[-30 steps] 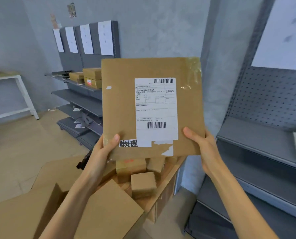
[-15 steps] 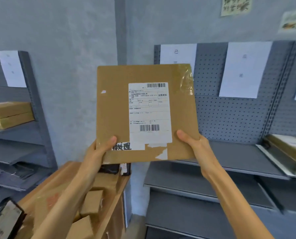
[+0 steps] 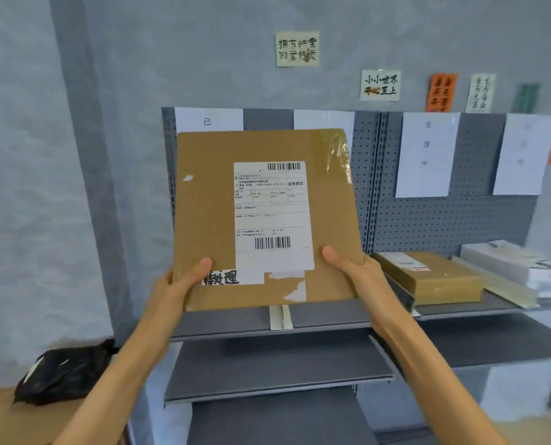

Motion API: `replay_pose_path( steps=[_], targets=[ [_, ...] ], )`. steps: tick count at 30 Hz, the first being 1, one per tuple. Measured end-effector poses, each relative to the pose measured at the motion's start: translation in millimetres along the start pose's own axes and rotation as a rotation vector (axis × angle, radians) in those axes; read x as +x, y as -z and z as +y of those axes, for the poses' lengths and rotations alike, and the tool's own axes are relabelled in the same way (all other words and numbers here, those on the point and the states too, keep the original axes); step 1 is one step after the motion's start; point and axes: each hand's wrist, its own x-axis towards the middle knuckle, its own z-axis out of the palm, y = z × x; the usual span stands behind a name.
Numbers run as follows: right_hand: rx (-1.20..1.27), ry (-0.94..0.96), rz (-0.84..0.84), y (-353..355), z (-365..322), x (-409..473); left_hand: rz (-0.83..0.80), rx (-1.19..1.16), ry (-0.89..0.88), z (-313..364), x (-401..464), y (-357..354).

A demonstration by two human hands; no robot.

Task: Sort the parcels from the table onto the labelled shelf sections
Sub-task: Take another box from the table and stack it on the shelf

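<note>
A flat brown cardboard parcel (image 3: 210, 226) with a white shipping label and a handwritten sticker is held upright in front of me. My left hand (image 3: 184, 284) grips its lower left corner, thumb on the front. My right hand (image 3: 354, 268) grips its lower right corner the same way. Behind the parcel stands a grey pegboard shelf unit (image 3: 325, 319) with white paper section labels (image 3: 426, 154) along its back. The parcel hides part of the left section's labels.
On the right section's top shelf lie a brown box (image 3: 441, 277) and a white box (image 3: 524, 264). A black bag (image 3: 62, 374) rests on the brown table (image 3: 17, 422) at lower left. Lower grey shelves (image 3: 277, 370) show below. Paper notes hang on the wall.
My view has swung right and closer to the shelf unit. The table and its parcels have slid out to the lower left. Both hands keep the same hold on the parcel.
</note>
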Motion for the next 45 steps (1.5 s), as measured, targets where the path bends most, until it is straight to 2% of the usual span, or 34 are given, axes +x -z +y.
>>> replay_pose_path(
  steps=[19,34,40,45],
  targets=[
    [-0.108,0.029,0.241,189,-4,91,-0.255,-0.023,0.028,-47,111,-217],
    [-0.273,0.026,0.608,346,-29,34,-0.606,-0.136,0.116,-71,104,-409],
    [-0.33,0.012,0.7,403,-28,9,-0.78,-0.121,0.117,-85,91,-484],
    [-0.354,-0.011,0.747,455,-23,14,-0.818,-0.116,0.127,-98,91,-538]
  ],
)
